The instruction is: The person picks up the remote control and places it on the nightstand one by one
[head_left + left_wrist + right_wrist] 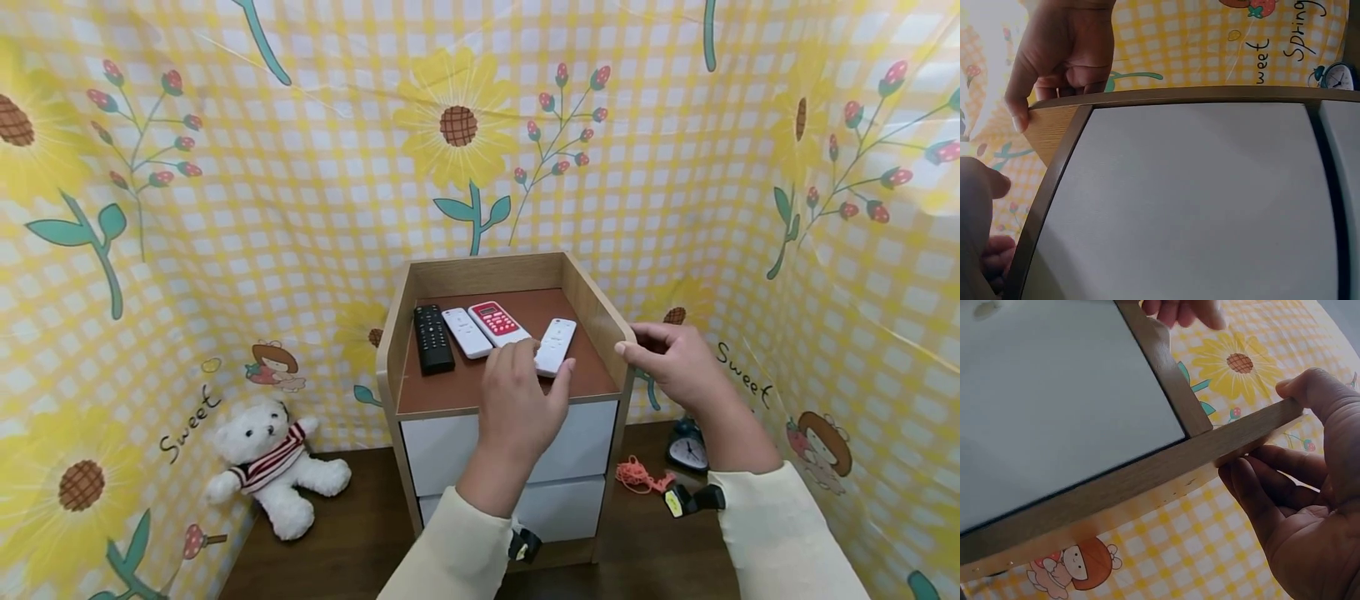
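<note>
A small wooden bedside cabinet (498, 404) with white drawer fronts holds several remote controls on its brown top. From left to right lie a black remote (432, 337), a white remote (467, 332), a white remote with a red face (495, 318) and another white remote (557, 346). Over the top's front part is my left hand (521, 396), covering the red-faced remote's near end, with thumb and fingers apart. My right hand (678, 371) grips the front corner of the cabinet's right side panel (1254, 428), thumb on the upper edge and fingers against the outside.
A white teddy bear (273, 467) in a striped sweater sits left of the cabinet. On the dark wooden floor to the right are orange-red string (639, 475) and a small alarm clock (686, 450). Yellow checked cloth (322, 167) with sunflowers covers the walls.
</note>
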A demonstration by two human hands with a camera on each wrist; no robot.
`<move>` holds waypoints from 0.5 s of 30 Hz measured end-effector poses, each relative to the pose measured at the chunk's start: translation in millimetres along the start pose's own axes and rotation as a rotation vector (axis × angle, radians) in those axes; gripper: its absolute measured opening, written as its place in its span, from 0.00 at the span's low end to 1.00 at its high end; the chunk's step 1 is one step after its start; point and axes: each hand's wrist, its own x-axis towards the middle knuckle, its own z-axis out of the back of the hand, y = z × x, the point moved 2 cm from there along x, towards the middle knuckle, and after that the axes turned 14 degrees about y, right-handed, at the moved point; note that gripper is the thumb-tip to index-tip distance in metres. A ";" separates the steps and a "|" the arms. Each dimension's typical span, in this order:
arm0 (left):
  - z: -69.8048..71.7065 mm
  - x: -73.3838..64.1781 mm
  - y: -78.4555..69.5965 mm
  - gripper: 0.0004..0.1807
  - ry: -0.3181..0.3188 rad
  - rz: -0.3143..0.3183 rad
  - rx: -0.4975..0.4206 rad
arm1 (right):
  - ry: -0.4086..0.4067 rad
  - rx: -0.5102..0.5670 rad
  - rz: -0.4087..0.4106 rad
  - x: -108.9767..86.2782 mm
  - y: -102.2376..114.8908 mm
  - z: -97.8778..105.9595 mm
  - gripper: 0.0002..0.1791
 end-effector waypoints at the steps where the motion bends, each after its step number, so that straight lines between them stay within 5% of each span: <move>1: 0.6 -2.9 0.8 0.26 -0.011 -0.043 0.000 | -0.003 -0.004 -0.002 0.4 0.2 -0.2 0.24; 8: 11.2 -48.1 24.0 0.28 -0.161 -0.202 0.136 | -0.009 -0.047 -0.022 -3.0 0.9 -2.3 0.26; 15: 50.9 -107.7 86.7 0.35 -0.358 -0.235 0.147 | 0.011 -0.024 -0.019 -31.4 -38.7 -1.2 0.29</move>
